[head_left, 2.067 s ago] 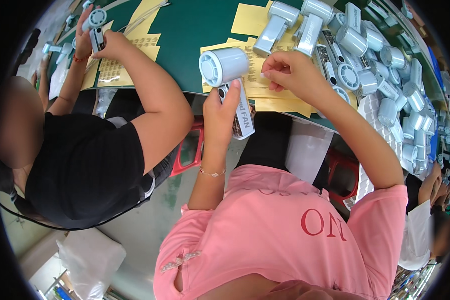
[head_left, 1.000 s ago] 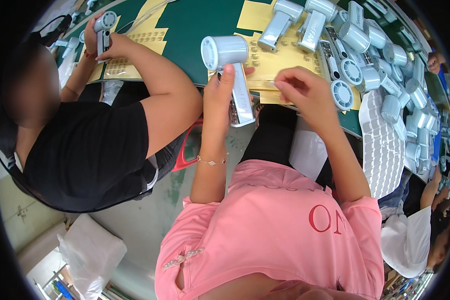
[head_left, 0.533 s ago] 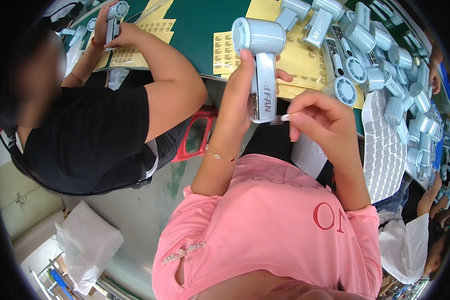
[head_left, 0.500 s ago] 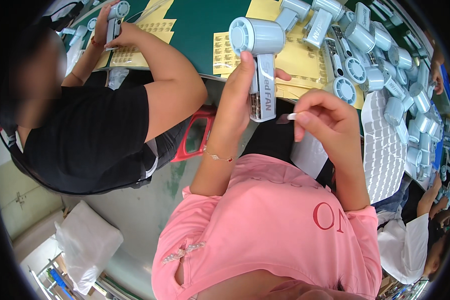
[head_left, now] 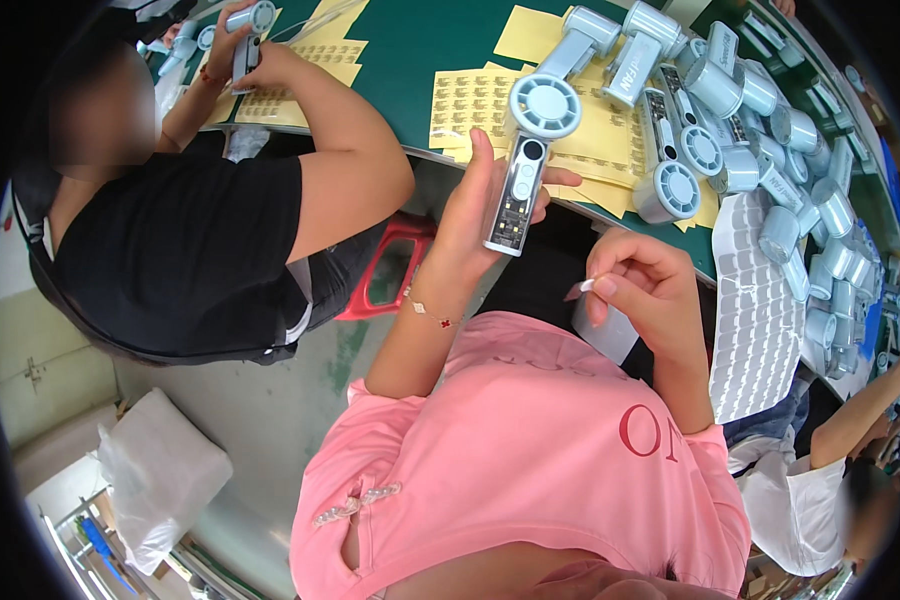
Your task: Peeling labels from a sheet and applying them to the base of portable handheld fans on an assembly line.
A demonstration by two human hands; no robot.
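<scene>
Left edge: co-worker in black (head_left: 180, 240) at the green table (head_left: 420, 40), holding a fan over a yellow sticker sheet (head_left: 295, 65); white bag (head_left: 160, 475) on the floor below

Centre: left hand (head_left: 475, 215) closed around the grey handheld fan (head_left: 525, 165), upright, round head on top, button face toward the camera, held just off the table edge in front of the chest

Right hand (head_left: 640, 285) pinches a small white sticker (head_left: 585, 287) between thumb and forefinger, near the fan handle but not touching it

Progress, my read: sticker is peeled, not yet on this fan. Placing it is what's left

Labels: yellow sheets of small stickers in rows (head_left: 470, 100) lie flat behind the fan, several overlapping. A white backing sheet (head_left: 755, 310) with a grid of rounded cut-outs hangs over the table edge at right

Far right: crowd of grey fans (head_left: 770, 130) lying on the table, can't tell which carry stickers
</scene>
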